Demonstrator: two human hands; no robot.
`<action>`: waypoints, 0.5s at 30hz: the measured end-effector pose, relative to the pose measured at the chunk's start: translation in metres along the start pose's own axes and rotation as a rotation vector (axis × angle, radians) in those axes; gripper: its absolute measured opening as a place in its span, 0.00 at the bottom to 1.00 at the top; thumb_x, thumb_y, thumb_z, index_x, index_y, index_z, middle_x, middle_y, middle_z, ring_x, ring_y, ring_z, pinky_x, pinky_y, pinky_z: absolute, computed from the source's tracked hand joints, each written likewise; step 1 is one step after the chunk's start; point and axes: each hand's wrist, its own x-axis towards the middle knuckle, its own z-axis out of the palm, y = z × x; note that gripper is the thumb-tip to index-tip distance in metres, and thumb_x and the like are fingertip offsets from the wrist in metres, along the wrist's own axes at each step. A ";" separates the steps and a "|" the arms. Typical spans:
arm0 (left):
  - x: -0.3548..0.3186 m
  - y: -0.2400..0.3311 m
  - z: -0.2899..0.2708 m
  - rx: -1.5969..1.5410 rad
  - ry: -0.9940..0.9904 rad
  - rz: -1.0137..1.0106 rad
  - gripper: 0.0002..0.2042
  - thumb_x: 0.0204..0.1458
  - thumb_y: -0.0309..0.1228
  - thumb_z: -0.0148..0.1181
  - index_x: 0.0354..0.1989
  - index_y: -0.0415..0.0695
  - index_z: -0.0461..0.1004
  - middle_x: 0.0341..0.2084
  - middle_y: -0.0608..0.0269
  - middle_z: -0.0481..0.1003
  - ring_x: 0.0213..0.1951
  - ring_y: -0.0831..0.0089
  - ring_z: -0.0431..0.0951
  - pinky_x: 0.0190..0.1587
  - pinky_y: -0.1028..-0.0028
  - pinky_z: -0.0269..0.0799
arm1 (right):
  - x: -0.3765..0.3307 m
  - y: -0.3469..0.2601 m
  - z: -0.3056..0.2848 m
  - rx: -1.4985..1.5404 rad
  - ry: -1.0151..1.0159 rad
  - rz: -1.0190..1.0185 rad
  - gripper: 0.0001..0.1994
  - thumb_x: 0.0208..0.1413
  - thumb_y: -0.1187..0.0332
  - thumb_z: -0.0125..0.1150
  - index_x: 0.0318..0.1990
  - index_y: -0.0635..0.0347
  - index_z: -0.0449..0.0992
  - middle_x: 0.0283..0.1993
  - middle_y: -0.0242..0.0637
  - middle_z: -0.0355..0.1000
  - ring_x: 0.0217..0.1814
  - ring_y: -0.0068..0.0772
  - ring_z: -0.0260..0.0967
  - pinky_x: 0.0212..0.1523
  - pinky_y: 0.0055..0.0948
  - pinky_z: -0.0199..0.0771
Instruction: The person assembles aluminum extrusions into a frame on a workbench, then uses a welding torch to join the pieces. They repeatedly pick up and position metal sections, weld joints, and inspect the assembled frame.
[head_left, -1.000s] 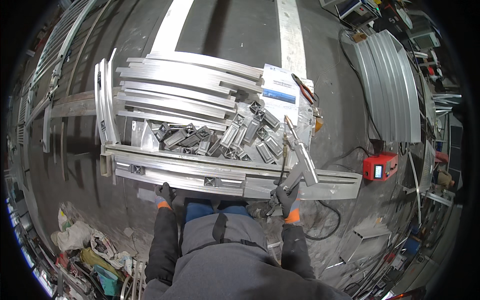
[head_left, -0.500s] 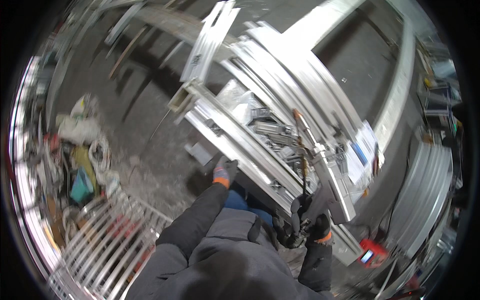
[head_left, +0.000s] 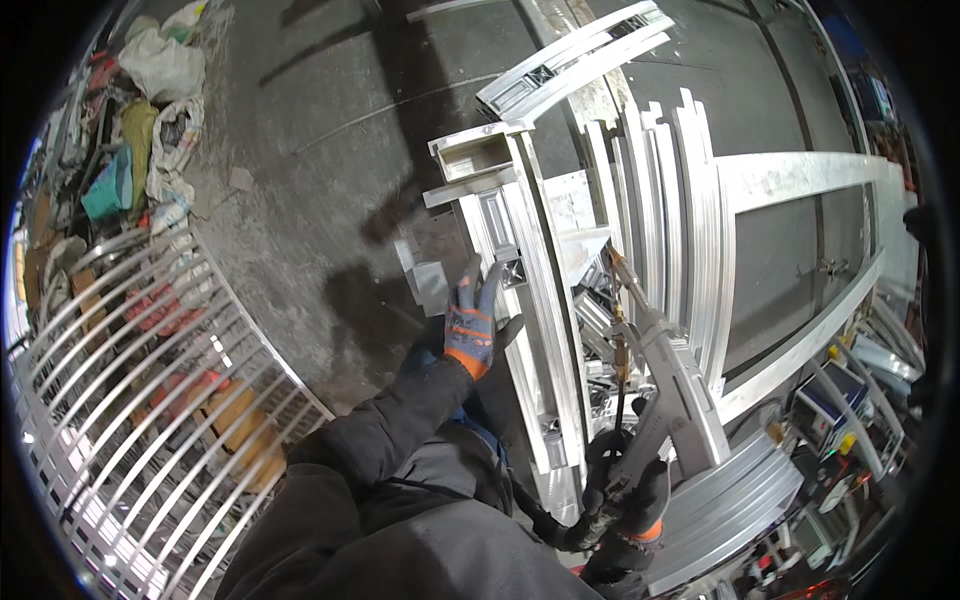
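Aluminium profile (head_left: 530, 330) under left hand (head_left: 472, 322).

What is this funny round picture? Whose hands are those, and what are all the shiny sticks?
The picture comes from a camera worn on a person's head, looking down. Its lens bends everything round. The left hand, in a grey and orange glove, rests on a long aluminium bar. The right hand, in a dark glove, grips a slim tool beside a short metal piece. More silver bars lie on the grey floor. On the left are a metal grille and some rubbish bags.
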 end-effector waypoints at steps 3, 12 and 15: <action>0.032 0.000 0.000 0.150 -0.274 -0.006 0.40 0.59 0.41 0.68 0.78 0.50 0.57 0.72 0.46 0.59 0.66 0.45 0.66 0.63 0.47 0.72 | 0.040 -0.013 0.014 -0.157 0.009 0.089 0.50 0.59 0.19 0.45 0.48 0.72 0.74 0.19 0.38 0.71 0.16 0.24 0.64 0.18 0.23 0.57; 0.042 -0.022 0.003 0.097 -0.299 0.064 0.40 0.50 0.25 0.62 0.76 0.47 0.60 0.70 0.46 0.61 0.54 0.42 0.67 0.59 0.49 0.71 | 0.097 -0.011 0.028 -0.124 -0.043 0.176 0.49 0.57 0.21 0.52 0.52 0.71 0.74 0.21 0.37 0.73 0.18 0.25 0.67 0.19 0.22 0.59; 0.050 -0.029 -0.005 -0.125 -0.147 0.116 0.34 0.54 0.24 0.63 0.73 0.45 0.65 0.73 0.46 0.61 0.61 0.45 0.69 0.63 0.52 0.68 | 0.087 -0.005 0.015 -0.042 -0.089 0.214 0.49 0.57 0.23 0.56 0.57 0.72 0.72 0.27 0.39 0.76 0.20 0.26 0.69 0.20 0.23 0.62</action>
